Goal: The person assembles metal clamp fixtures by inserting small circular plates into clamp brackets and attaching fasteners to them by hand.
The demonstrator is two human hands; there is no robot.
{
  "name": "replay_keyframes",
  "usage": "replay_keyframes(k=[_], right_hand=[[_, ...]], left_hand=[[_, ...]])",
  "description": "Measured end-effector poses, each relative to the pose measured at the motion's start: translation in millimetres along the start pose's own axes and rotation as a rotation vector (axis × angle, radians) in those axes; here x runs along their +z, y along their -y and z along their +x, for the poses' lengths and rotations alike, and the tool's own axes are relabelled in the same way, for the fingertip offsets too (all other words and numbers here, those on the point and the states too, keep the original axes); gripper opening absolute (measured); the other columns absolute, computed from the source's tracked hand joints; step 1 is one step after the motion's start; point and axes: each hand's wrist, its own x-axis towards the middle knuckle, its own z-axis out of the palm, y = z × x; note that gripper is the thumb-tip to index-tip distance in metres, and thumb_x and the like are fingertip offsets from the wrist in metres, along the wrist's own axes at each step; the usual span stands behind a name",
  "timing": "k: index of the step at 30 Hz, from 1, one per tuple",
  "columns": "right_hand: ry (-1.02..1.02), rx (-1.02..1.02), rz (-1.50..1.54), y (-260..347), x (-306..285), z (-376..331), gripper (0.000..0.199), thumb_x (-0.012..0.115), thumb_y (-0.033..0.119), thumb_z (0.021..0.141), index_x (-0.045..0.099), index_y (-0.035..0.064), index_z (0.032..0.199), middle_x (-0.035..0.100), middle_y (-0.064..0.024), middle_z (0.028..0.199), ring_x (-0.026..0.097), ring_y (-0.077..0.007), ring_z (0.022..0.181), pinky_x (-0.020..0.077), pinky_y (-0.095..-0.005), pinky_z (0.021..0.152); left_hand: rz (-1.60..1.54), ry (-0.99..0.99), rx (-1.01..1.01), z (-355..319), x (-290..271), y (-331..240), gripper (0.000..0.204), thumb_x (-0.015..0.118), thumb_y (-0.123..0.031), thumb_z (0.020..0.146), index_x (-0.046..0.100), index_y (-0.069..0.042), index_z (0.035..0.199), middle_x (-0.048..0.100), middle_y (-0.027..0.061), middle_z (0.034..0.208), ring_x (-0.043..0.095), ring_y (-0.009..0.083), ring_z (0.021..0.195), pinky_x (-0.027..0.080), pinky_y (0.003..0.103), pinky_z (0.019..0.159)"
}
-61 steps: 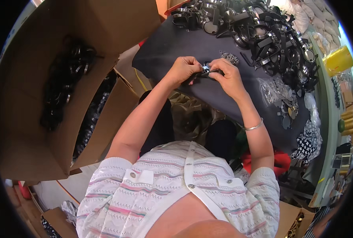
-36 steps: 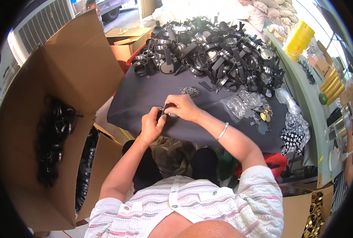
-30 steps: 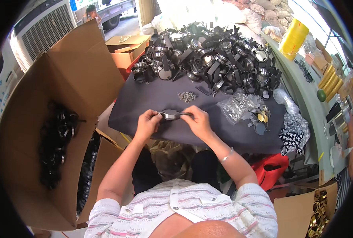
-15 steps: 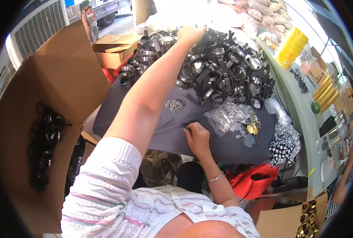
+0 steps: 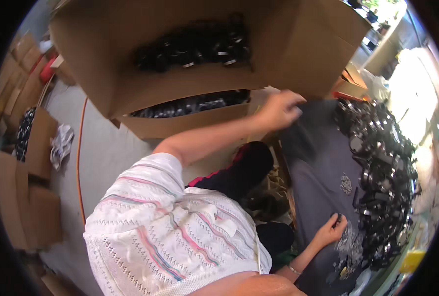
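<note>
My left hand (image 5: 280,110) is raised beside the large cardboard box, above the near left corner of the dark-clothed table (image 5: 310,153). Its fingers are curled and blurred, so whether it holds anything is hard to tell. Low over the cloth, my right hand (image 5: 330,232) pinches a small dark piece (image 5: 339,217) between thumb and fingers. Next to it are a clear bag of small silver metal parts (image 5: 350,241) and a small heap of silver bits (image 5: 346,184). Along the table's far side runs a big pile of watch-like black straps with round silver cases (image 5: 377,163).
The large open cardboard box (image 5: 298,54) holds similar black strapped pieces (image 5: 195,49). Below it, a second carton (image 5: 180,127) contains more. Further cartons (image 5: 37,212) stand at the left, past an orange hose (image 5: 80,158) on the floor.
My view has swung left toward the boxes. The left hand has come back from the pile to beside the large box. My right hand still pinches over the cloth.
</note>
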Motion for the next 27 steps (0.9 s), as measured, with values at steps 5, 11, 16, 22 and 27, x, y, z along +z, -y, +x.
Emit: replay_keyframes(k=[5,11,16,22,27], right_hand=[[0.051,-0.016,-0.048,10,8,10,0.020,0.057,0.011,0.089,0.055,-0.0060,0.099,0.059,-0.0125,0.081,0.057,-0.0173,0.069,0.0472,-0.0285,0.063],[0.034,0.031,-0.087,9,8,10,0.015,0.055,0.009,0.089,0.053,-0.0052,0.095,0.058,-0.0124,0.078,0.056,-0.0156,0.069,0.0467,-0.0286,0.063],[0.050,0.080,-0.030,4,5,8,0.016,0.053,0.008,0.090,0.053,-0.0046,0.099,0.058,-0.0128,0.083,0.055,-0.0160,0.073,0.0456,-0.0286,0.066],[0.018,-0.014,-0.100,6,5,8,0.017,0.049,0.010,0.092,0.053,-0.0042,0.101,0.057,-0.0126,0.086,0.055,-0.0207,0.077,0.0448,-0.0308,0.070],[-0.031,-0.071,-0.139,10,4,10,0.016,0.049,0.010,0.092,0.053,-0.0028,0.100,0.057,-0.0113,0.084,0.054,-0.0191,0.072,0.0456,-0.0292,0.067]], left_hand=[[0.630,-0.325,-0.253,-9,-176,100,0.027,0.055,-0.010,0.075,0.064,-0.006,0.100,0.065,0.0161,0.091,0.063,0.0316,0.083,0.050,0.038,0.074],[1.087,-0.409,-0.523,-11,-285,191,0.028,0.053,-0.011,0.074,0.064,-0.010,0.100,0.062,0.0174,0.100,0.062,0.0337,0.085,0.050,0.043,0.076],[1.252,-0.164,-0.484,-9,-307,218,0.027,0.051,-0.010,0.076,0.063,-0.012,0.100,0.057,0.0186,0.111,0.062,0.0353,0.090,0.050,0.044,0.077],[1.314,0.135,-0.644,4,-313,233,0.025,0.050,-0.010,0.078,0.064,-0.010,0.098,0.062,0.0170,0.103,0.062,0.0337,0.092,0.050,0.044,0.077],[1.318,-0.171,-0.560,14,-316,208,0.011,0.058,-0.012,0.076,0.066,-0.007,0.080,0.064,0.0130,0.088,0.064,0.0313,0.083,0.051,0.042,0.070]])
